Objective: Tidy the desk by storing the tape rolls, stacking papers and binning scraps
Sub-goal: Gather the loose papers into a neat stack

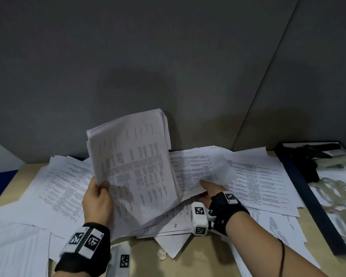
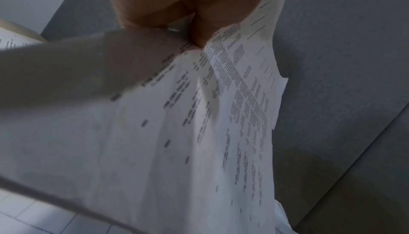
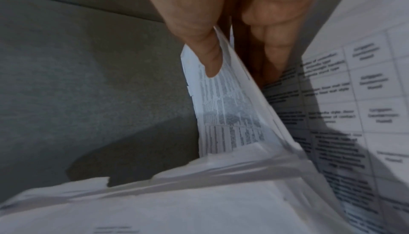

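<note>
The paper-stacking step is under way. The left hand [image 1: 97,198] grips a thick bundle of papers [image 1: 132,166] by its lower left edge, thumb across the front sheet, holding it tilted up off the surface [image 1: 204,254]. Just right of the bundle, the right hand [image 1: 209,189] pinches a few more printed sheets [image 1: 200,166], thumb on top and fingers beneath, as the right wrist view shows.

Next, by my reading, these sheets need to be lifted clear and laid against the bundle, edges squared, without dragging neighbours along.

Loose papers [image 1: 258,176] lie fanned and overlapping all around the bundle, left, right and below it, so single sheets may snag or slide. A small crumpled scrap [image 1: 161,254] lies on the bare surface below the bundle, not yet binned. Far right of the bundle, a dark tray [image 1: 300,172] holds what look like clear tape rolls [image 1: 332,188] and some dark items I cannot identify.
</note>
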The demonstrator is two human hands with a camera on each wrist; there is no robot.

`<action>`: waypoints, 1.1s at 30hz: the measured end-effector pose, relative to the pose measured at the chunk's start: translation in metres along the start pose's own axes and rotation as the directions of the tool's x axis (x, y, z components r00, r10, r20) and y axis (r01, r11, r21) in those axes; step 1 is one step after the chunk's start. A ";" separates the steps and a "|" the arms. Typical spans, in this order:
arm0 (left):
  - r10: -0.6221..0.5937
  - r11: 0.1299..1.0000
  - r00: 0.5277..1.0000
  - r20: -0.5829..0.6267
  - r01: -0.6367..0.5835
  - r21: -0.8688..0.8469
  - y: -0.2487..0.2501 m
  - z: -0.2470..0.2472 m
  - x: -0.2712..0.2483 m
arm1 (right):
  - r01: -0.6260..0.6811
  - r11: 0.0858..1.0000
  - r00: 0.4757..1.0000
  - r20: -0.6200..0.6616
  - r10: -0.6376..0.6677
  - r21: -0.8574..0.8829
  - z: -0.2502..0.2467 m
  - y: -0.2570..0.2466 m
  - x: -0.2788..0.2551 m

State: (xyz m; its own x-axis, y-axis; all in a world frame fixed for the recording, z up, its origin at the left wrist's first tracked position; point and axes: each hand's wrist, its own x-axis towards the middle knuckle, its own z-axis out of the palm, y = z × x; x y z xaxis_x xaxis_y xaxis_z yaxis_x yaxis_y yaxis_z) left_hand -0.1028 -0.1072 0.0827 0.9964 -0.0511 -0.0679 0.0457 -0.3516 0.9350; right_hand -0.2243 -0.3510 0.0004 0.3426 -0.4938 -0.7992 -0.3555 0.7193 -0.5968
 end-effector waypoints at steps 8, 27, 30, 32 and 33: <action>0.041 0.999 0.999 -0.029 -0.041 -0.001 0.004 -0.007 0.011 | 0.309 0.937 0.886 -0.311 -0.345 -0.160 -0.016 -0.020 -0.025; 0.036 0.999 0.986 0.165 -0.031 -0.037 0.016 0.010 0.036 | 0.767 0.642 0.641 0.077 -0.763 -0.021 -0.036 -0.086 -0.123; 0.040 0.990 0.951 0.306 0.005 -0.144 0.023 0.018 0.018 | 0.734 0.678 0.678 0.110 -0.726 -0.045 -0.002 -0.071 -0.110; 0.029 0.975 0.928 0.372 0.056 -0.214 0.029 0.017 0.010 | 0.693 0.720 0.717 0.102 -0.689 -0.009 0.013 -0.063 -0.101; 0.030 0.966 0.923 0.385 0.072 -0.249 0.028 0.016 0.009 | 0.683 0.730 0.727 0.087 -0.682 0.011 0.019 -0.060 -0.099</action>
State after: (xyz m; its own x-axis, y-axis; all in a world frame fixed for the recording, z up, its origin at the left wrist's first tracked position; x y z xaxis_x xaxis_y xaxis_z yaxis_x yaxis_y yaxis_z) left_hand -0.0934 -0.1329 0.1030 0.8931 -0.4172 -0.1684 0.1340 -0.1105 0.9848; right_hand -0.2202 -0.3353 0.1168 0.5666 -0.8067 -0.1678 -0.0162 0.1927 -0.9811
